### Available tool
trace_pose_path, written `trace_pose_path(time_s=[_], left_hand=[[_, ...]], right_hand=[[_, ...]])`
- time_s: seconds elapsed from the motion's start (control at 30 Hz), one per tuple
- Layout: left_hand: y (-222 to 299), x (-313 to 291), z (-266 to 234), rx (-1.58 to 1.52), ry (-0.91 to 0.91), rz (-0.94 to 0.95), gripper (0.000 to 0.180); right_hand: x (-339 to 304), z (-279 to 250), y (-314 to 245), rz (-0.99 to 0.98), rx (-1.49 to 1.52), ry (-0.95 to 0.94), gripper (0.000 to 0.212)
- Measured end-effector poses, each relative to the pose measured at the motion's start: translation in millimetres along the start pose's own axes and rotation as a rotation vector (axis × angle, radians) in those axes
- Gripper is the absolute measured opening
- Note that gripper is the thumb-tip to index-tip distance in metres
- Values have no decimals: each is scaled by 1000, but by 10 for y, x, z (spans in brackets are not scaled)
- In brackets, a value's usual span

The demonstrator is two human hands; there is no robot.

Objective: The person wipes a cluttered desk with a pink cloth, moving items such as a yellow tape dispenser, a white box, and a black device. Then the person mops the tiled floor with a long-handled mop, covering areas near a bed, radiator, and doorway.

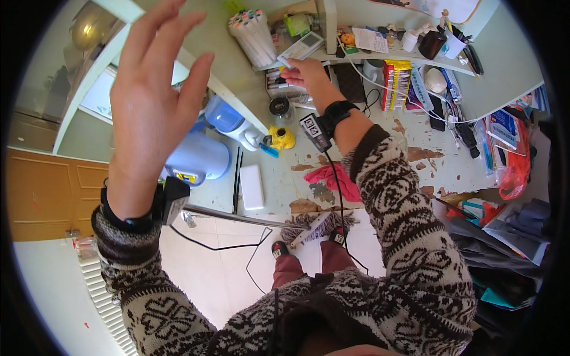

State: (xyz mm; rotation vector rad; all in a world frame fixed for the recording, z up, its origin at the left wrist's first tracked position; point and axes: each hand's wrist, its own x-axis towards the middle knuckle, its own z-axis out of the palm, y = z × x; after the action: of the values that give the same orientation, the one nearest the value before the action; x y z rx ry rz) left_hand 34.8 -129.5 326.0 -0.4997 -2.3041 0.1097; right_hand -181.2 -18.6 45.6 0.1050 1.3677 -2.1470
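Observation:
My left hand (151, 95) is raised at the upper left, fingers stretched and spread, with nothing in it. It hangs in front of the white shelf frame, above a light-blue bucket-like container (205, 155). At the top middle, my right hand (307, 74) reaches to the shelf edge. Its fingers are bent at the lower corner of a flat white device with a grey screen (309, 40), and seem to pinch it; the exact grip is partly hidden. A bundle of capped marker pens (252, 38) stands left of the device. Below the hand is a dark-lidded clear jar (280, 108).
On the worn desk are a yellow figure (281, 137), a white rectangular box (252, 187), a pink cloth (333, 181) and a red-and-yellow package (396, 86). A white cable (380, 85) crosses the right side. Black cables hang from both wrist units. A mop (317, 228) lies near my feet.

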Motion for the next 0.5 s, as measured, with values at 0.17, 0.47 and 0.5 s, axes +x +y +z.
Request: trace_pose_path(time_s=[0.17, 0.47, 0.5], left_hand=[[-87, -718, -214, -37, -168, -146, 35], [-6, -1885, -397, -129, -367, -420, 39], [30, -1985, -382, -153, -380, -440, 39]], right_hand=[[-347, -180, -121, 19, -288, -5, 31], [-180, -378, -490, 43, -650, -107, 32], [-139, -361, -518, 38, -630, -77, 32]])
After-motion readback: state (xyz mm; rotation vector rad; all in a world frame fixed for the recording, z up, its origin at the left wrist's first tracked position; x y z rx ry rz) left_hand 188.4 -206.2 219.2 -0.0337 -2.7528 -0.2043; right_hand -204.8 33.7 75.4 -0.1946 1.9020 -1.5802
